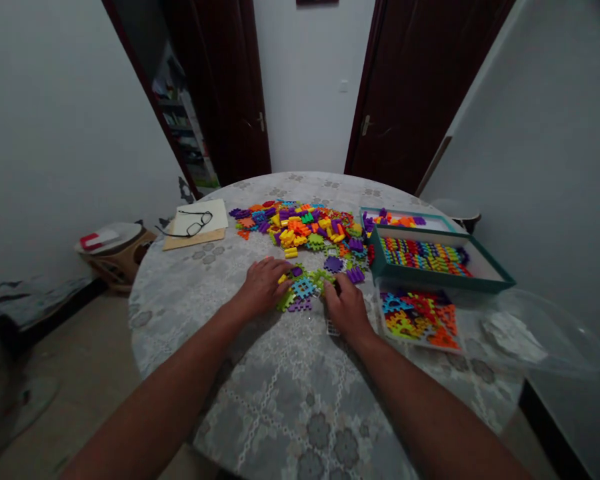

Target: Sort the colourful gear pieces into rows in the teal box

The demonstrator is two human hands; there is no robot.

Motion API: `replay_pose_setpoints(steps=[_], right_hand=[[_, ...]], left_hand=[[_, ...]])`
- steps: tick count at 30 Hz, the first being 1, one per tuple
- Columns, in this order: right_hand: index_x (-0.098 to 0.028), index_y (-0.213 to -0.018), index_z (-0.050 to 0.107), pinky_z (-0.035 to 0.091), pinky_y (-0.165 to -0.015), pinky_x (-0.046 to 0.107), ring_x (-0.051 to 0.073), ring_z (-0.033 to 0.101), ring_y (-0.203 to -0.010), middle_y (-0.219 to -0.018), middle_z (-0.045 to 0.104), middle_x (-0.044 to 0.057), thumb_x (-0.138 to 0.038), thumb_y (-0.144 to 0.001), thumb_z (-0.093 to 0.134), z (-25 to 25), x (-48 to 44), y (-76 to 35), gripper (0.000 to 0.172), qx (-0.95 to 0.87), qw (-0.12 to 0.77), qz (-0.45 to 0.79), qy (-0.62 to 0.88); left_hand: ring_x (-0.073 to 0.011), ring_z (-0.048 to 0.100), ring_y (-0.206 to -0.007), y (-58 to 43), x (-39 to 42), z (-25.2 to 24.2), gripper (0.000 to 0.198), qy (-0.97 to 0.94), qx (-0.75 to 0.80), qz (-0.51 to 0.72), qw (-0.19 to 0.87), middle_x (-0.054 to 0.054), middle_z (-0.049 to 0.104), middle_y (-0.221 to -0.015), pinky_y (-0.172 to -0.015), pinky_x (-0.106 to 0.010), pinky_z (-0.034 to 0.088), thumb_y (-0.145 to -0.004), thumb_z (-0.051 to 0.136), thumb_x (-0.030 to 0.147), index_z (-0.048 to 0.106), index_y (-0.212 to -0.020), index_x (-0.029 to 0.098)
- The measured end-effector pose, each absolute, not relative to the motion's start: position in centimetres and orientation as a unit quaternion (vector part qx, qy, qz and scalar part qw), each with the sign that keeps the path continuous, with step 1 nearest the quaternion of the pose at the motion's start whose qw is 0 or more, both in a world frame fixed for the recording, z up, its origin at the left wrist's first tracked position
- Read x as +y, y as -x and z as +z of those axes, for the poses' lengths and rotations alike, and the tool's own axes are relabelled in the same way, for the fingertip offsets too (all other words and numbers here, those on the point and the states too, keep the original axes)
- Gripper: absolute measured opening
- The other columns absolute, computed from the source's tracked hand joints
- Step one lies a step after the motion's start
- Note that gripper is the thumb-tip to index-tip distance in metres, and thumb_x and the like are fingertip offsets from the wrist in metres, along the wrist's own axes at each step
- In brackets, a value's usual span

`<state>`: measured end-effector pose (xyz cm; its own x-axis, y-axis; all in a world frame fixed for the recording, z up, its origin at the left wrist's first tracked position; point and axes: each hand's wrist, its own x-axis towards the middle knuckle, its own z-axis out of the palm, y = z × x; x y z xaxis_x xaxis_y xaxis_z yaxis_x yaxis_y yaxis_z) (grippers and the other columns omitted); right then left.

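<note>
Cluster [301,293] of flat, notched plastic pieces, lying near the middle of a round desk [180,293], between two bare hands. Blue piece [304,287] at its center, purple piece [300,305] along the near edge, green piece [321,276] on the right. Left hand [266,287] palm down, fingers curled onto the cluster's left side; grip or mere touch impossible to tell. Right hand [347,307] bent, thumb and forefinger close together at the green piece; firmness of hold also unclear. White grid [333,328] partly under the right hand.

Just beyond the cluster, a broad pile [296,230] of loose pieces in yellow, orange, purple, green, blue and red. To the right, a teal box [440,281] with colorful ridged pieces in rows, and behind it a shallow tray [443,221] with more. Nearer, a clear tub [420,343] of flat shapes, then a clear lid [573,343] with crumpled plastic [513,335] on it. At far left, dark-framed glasses [194,229] resting on paper [215,209]. In the background, pale walls [310,87] and dark doors [425,80].
</note>
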<state>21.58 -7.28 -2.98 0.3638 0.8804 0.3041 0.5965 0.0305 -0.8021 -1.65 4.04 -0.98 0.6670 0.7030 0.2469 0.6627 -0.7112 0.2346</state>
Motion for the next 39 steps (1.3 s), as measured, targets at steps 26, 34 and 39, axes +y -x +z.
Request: replay_pose_setpoints(steps=[26,34,39], right_hand=[[-0.023,-0.094,0.065,0.051,-0.089,0.039,0.028,0.067,-0.093,-0.093,0.072,0.009,-0.036,-0.104,0.053,-4.4,-6.6,-22.9,0.020,-0.656,0.389,0.071,0.642],[-0.024,-0.096,0.061,0.048,-0.088,0.039,0.028,0.064,-0.095,-0.095,0.071,0.009,-0.034,-0.105,0.056,-4.4,-7.0,-22.0,0.015,-0.679,0.357,0.055,0.639],[-0.024,-0.097,0.063,0.048,-0.086,0.037,0.027,0.066,-0.094,-0.096,0.072,0.007,-0.030,-0.103,0.058,-3.9,-7.4,-21.6,0.010,-0.691,0.384,0.093,0.606]], left_hand=[[-0.0406,0.049,-0.148,2.0,1.1,-1.5,0.043,-0.943,0.294,0.141,0.063,-0.014,0.068,-0.147,-0.127,-0.061,0.032,-0.098,0.080,0.050,0.076,-0.133,0.025],[-0.0417,0.049,-0.149,1.3,0.8,-2.0,0.049,-0.940,0.283,0.169,0.089,-0.014,0.069,-0.150,-0.125,-0.064,0.032,-0.101,0.076,0.046,0.070,-0.147,0.028],[-0.0415,0.050,-0.150,1.1,0.9,-2.1,0.047,-0.935,0.281,0.182,0.113,-0.012,0.075,-0.143,-0.125,-0.064,0.032,-0.100,0.076,0.037,0.069,-0.145,0.027]])
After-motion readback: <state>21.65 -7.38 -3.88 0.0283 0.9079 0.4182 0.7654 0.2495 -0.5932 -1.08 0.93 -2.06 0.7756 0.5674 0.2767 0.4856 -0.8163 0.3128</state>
